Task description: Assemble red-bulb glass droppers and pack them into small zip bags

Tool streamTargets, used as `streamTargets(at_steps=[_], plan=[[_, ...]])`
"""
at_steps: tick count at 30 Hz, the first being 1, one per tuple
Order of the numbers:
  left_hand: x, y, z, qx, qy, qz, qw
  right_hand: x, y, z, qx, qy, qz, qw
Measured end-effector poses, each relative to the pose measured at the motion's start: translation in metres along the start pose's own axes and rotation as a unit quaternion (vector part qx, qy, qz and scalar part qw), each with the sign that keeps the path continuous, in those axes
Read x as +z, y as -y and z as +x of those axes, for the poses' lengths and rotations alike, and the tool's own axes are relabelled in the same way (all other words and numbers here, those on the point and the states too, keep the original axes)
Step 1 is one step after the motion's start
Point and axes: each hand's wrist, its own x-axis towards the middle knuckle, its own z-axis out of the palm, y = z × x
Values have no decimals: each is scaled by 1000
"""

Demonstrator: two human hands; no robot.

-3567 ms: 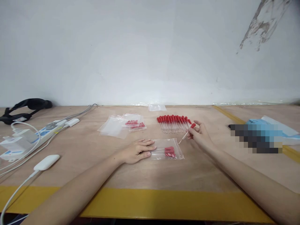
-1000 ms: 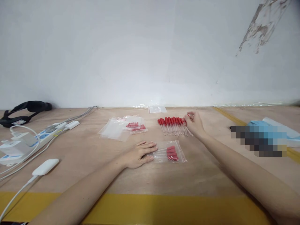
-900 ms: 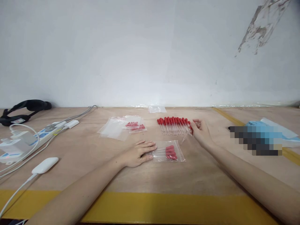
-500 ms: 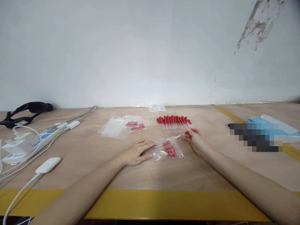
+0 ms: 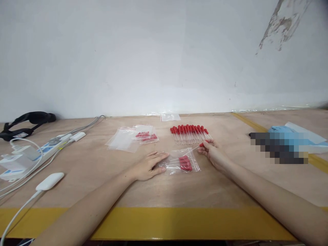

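Observation:
My left hand (image 5: 151, 166) lies with fingers stretched over the left end of a clear zip bag (image 5: 194, 166). Inside the bag are several droppers with red rubber bulbs (image 5: 185, 164), their pale stems toward that hand. My right hand (image 5: 212, 152) pinches one more dropper by its red bulb (image 5: 202, 145). Its clear stem points left and down to the bag's upper right part; whether the tip is inside the opening I cannot tell. Just beyond my right hand lies a row of droppers (image 5: 188, 131), bulbs toward the wall.
Flat clear bags (image 5: 122, 140) and filled bags with red bulbs (image 5: 146, 136) lie at the back left. A power strip (image 5: 48, 150) with chargers, a white cabled device (image 5: 50, 181) and a black strap (image 5: 38, 117) are left. Blue-and-white packaging (image 5: 292, 135) lies right, beside a blurred dark object.
The dropper in my right hand has shifted slightly left and down toward the bag. A bulb in the bag that lay askew is now closer in line with the others.

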Motion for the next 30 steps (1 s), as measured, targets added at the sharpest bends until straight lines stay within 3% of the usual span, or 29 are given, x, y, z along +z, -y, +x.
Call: streamTargets(at_steps=[3,6,10,14,18,21,24,27,30], plan=[[0,0,0,-1,2,-2,1000,-2,0,-2,17,24,3,1000],[0,0,0,-3,1,-2,1000,-2,-2,-5,45,97,-65,992],[0,1,0,1,0,1,1000,-3,-4,-5,21,183,-192,964],[0,0,1,6,-1,3,1000,0,-4,-4,10,253,-204,946],[0,0,1,6,-1,7,1000,7,-6,-4,5,255,-222,941],[0,0,1,5,-5,6,1000,10,-11,-2,-8,190,-248,950],[1,1,1,4,-5,2,1000,12,-16,-1,-69,143,-281,946],[1,0,1,3,-4,2,1000,12,-15,-2,-93,208,-287,930],[1,0,1,-1,-3,2,1000,11,-10,-4,-48,300,-267,914]])
